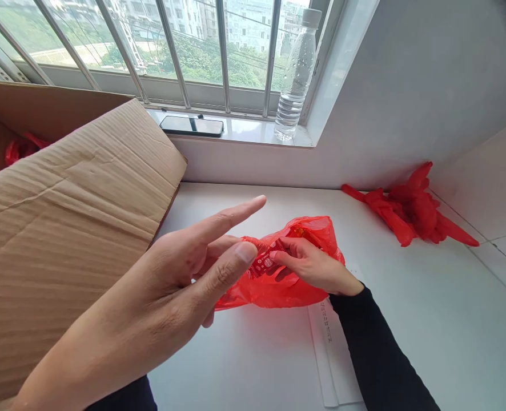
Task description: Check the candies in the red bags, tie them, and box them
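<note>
A small red packet (261, 264) with white printing and crimped ends is pinched between the thumb and fingers of my right hand (310, 264). Beneath and behind it a thin red plastic bag (285, 294) lies crumpled on the white tabletop, with something gold-coloured showing through near its top. My left hand (193, 274) is closer to the camera, its index finger stretched out and its thumb apart, held open. The left thumb tip overlaps the packet's left end in view; whether they touch I cannot tell. The other left fingers are partly hidden behind the thumb.
A large cardboard box (85, 188) with red plastic inside stands at left. On the sill are a phone (192, 125) and a clear water bottle (294, 85), before a barred window. Another red plastic bag (416, 208) lies back right. White printed paper (336, 359) lies by my right sleeve.
</note>
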